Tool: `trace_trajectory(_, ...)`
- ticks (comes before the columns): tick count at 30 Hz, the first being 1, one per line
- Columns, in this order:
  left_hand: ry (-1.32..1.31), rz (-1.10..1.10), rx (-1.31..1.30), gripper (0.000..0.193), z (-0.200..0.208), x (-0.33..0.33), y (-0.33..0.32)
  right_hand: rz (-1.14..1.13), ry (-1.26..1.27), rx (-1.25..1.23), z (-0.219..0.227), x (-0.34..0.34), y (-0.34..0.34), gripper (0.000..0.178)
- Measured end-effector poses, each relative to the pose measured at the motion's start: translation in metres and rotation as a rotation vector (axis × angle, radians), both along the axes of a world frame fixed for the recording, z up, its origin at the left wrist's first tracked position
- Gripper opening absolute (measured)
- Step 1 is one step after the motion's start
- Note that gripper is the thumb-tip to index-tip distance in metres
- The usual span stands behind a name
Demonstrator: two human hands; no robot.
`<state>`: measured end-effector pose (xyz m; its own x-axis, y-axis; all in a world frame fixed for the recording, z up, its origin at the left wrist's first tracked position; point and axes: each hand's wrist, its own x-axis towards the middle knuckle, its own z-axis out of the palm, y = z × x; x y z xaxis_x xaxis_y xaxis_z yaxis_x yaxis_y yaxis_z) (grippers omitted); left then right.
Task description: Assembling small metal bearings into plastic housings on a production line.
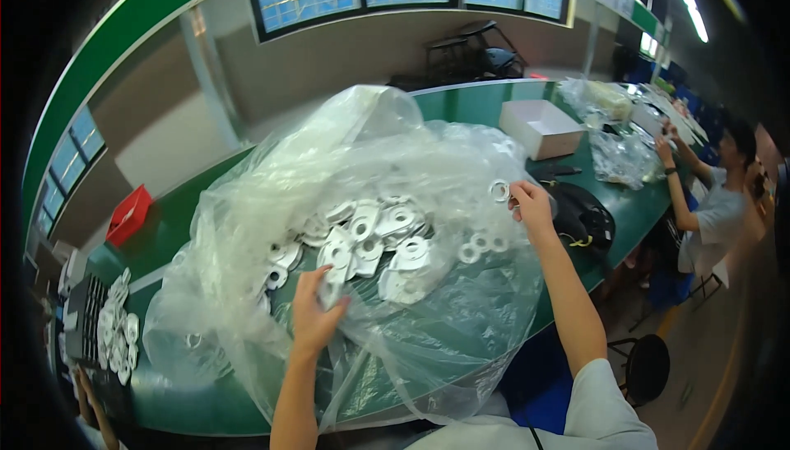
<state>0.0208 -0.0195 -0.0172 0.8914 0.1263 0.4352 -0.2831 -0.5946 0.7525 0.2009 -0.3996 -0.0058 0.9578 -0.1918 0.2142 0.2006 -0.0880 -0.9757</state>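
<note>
My right hand [533, 209] is closed in a pinch at a white ring [499, 191], raised over the right side of a big clear plastic bag [354, 133]. Between the thumb and fingers of my left hand [314, 318] is a white plastic part [330, 292], at the near edge of a heap. That heap of white plastic parts [399, 219], each with a round hole, lies on the spread bag. Several loose white rings [479, 244] lie right of the heap, below my right hand.
The green table [177, 223] bears a red bin [129, 215] at left, more white parts [123, 326] by a dark rack, a white box [541, 129] and a black bag [583, 218] at right. Co-workers sit at right [716, 178] and lower left. A stool [646, 368] stands behind.
</note>
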Motion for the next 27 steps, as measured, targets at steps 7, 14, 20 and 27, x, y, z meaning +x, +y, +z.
trace_trajectory(7,-0.010,-0.095,0.132,0.079,0.000,-0.001,-0.006,0.557,0.082,0.172,0.034,-0.086,0.155,0.015)
trace_trajectory(14,-0.081,0.008,0.135,0.084,0.004,-0.003,-0.010,0.532,-0.009,-0.046,-0.020,-0.097,0.216,0.014)
trace_trajectory(20,-0.131,-0.009,0.091,0.081,0.000,-0.003,-0.016,0.549,0.067,0.003,-0.009,-0.106,0.218,0.014)
trace_trajectory(27,-0.123,-0.032,-0.011,0.073,0.005,-0.002,-0.023,0.628,0.195,0.270,-0.014,-0.105,0.210,0.028)
